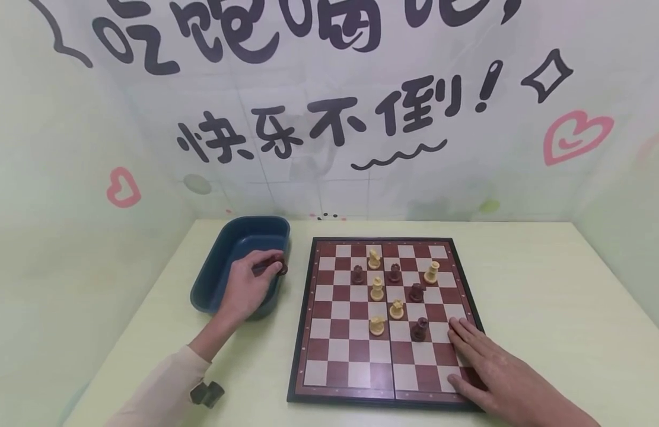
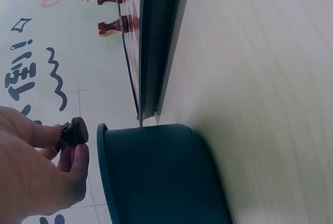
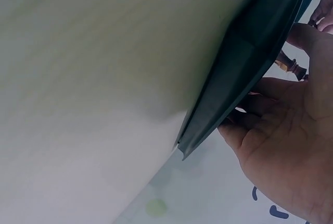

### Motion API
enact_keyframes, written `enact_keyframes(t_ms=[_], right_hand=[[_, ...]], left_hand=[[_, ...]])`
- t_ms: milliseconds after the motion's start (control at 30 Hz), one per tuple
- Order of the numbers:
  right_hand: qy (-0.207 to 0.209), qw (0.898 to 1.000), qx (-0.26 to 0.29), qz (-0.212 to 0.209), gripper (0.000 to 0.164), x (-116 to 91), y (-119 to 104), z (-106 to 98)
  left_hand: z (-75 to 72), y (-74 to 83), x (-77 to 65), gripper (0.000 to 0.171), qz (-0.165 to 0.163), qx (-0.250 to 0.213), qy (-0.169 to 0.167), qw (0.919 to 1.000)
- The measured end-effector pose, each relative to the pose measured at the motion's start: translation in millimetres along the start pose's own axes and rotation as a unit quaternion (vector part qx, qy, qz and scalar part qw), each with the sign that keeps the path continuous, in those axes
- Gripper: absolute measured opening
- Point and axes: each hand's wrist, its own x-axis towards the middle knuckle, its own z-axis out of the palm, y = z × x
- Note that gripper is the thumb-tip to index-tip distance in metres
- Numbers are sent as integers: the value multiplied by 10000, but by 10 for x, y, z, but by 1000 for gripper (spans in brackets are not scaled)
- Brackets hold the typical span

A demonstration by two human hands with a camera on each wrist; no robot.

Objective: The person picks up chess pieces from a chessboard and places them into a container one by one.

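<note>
My left hand (image 1: 247, 286) pinches a dark brown chess piece (image 1: 282, 266) between thumb and fingers, above the right rim of a blue plastic bin (image 1: 200, 290). In the left wrist view the piece's round base (image 2: 78, 130) points away from the fingers; its top is hidden, so its kind cannot be told. On the right edge of the chessboard (image 1: 337, 375) rests my right hand (image 1: 497, 367), fingers extended over the squares. Several cream and dark pieces stand on the board, among them a cream king (image 1: 376, 289), a cream rook (image 1: 431, 272) and a dark piece (image 1: 419, 330).
The bin stands left of the board on a pale table (image 1: 553, 284), with a gap between them. Small dark cylinders (image 1: 207, 394) show beside my left sleeve (image 1: 164, 388). Behind the table rises a white wall covering (image 1: 329, 196) with printed characters and hearts.
</note>
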Motion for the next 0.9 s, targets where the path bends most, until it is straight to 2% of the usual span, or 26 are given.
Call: enact_keyframes(t_ms=[233,400,633,900], right_hand=[[-61,9999,87,70,84,-2,3,38],[-30,10000,-3,9,84,6,16,8],[-28,9999,-64,-93,83,-7,12,-2],[-156,9998,-81,-37,84,9,1,-9]], left_hand=[[-119,16,58,22,60,223,248,9994],[-184,-8,80,22,66,212,334,9992],[-243,-109,59,24,-230,211,444,9985],[-317,-143,82,27,-431,63,510,9977]])
